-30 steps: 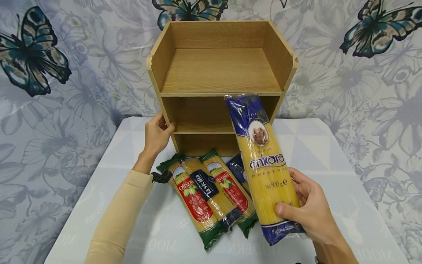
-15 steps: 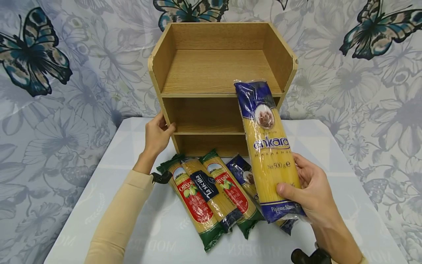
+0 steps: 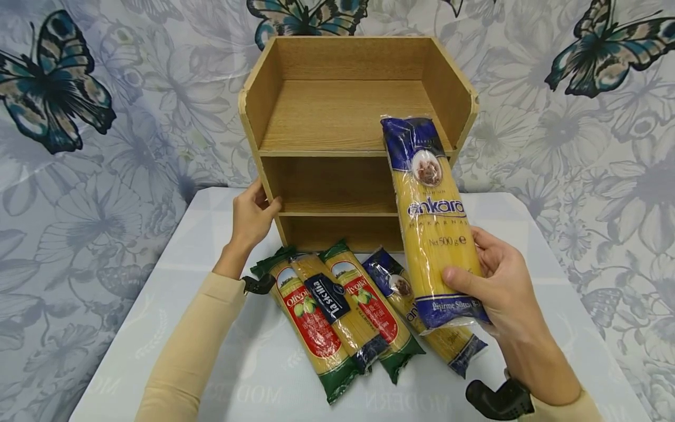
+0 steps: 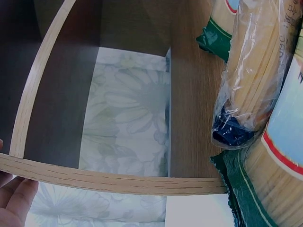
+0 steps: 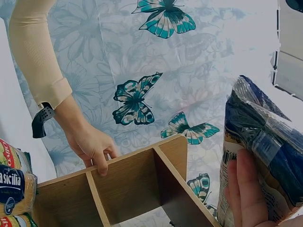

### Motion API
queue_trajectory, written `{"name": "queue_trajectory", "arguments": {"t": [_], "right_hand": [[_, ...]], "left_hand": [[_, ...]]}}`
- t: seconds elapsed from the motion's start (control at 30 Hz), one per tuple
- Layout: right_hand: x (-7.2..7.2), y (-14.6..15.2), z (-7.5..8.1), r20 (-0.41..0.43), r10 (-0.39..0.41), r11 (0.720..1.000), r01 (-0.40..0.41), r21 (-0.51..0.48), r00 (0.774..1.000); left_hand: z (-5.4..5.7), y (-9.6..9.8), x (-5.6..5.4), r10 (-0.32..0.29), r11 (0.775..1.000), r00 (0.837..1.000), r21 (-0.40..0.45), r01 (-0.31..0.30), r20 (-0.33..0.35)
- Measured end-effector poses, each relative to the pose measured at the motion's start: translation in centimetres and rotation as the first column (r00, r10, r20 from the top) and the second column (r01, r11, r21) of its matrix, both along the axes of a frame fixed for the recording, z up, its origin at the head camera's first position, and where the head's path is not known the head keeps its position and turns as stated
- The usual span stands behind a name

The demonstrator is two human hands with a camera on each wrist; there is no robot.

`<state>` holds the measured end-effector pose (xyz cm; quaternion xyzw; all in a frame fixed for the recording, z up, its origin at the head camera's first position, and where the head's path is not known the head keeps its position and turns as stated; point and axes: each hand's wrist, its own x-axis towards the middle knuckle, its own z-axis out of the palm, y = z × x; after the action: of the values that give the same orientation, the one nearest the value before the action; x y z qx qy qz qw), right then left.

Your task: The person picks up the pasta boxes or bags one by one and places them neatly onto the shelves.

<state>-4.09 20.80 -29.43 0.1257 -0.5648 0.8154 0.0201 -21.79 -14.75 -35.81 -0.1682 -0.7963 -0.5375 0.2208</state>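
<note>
Right hand (image 3: pixel 501 287) grips a raised pasta packet (image 3: pixel 432 225) by its near end, before the right side of the wooden shelf (image 3: pixel 348 114); left hand (image 3: pixel 253 215) holds the left edge, ideally firmly, against tipping.

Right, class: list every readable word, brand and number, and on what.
"ankara": raised packet
"MAKARNA", faint: same
"Net 500 g": same
"Pişirme Süre...": same
"la sicilia": dark-labelled packet
"Oliv...": left red-labelled packet
"...liv...": right red-labelled packet
"an...": part-covered packet
"MODERN", faint: tabletop
Remaining print: too small to read.
</note>
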Motion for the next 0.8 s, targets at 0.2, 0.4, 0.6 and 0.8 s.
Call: {"name": "queue_trajectory", "arguments": {"t": [0.2, 0.4, 0.6, 0.8], "right_hand": [[-0.7, 0.2, 0.8, 0.036, -0.001, 1.000, 0.000, 0.001, 0.999], [-1.4, 0.4, 1.3, 0.045, 0.027, 1.000, -0.027, -0.001, 0.999], [-2.3, 0.7, 1.8, 0.048, 0.051, 0.999, -0.050, -0.007, 0.998], [-3.2, 0.7, 2.3, 0.066, 0.041, 0.999, -0.040, -0.019, 0.997]], "left_hand": [[-0.1, -0.1, -0.1, 0.001, 1.000, 1.000, -0.004, -0.001, -0.004], [-0.2, -0.2, -0.1, -0.002, 1.000, 1.000, -0.008, 0.002, 0.000], [-0.1, -0.3, -0.2, -0.007, 1.000, 1.000, -0.012, 0.007, -0.003], [-0.1, -0.3, -0.2, -0.017, 1.000, 1.000, -0.011, 0.017, 0.002]]}}
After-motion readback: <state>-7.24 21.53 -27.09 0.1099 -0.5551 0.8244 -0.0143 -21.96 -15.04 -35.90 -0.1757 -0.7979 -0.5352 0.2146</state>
